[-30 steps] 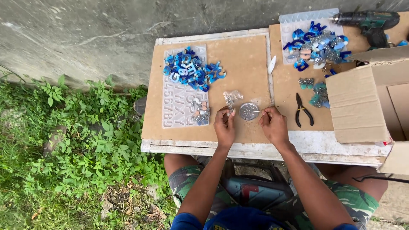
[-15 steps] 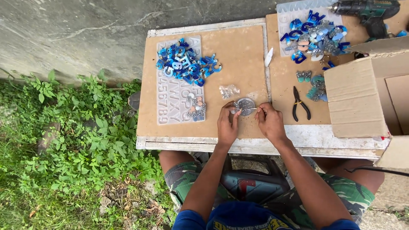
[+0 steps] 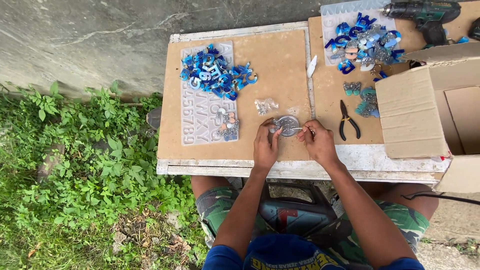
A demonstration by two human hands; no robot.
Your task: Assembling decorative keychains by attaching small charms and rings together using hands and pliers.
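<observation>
left hand (image 3: 265,147) and right hand (image 3: 319,142) pinch a round silver glitter disc (image 3: 288,125) between them; black pliers (image 3: 348,121) lie right. the disc could slip if fingers loosen.

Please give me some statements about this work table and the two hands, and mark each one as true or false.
1. Both the left hand and the right hand touch the small round silver disc. True.
2. The black-handled pliers are in the right hand. False: they lie on the brown board, beside that hand.
3. A pile of blue letter-shaped pieces rests on a translucent letter mould sheet. True.
4. The open cardboard box stands at the table's left end. False: it is at the right end.
</observation>
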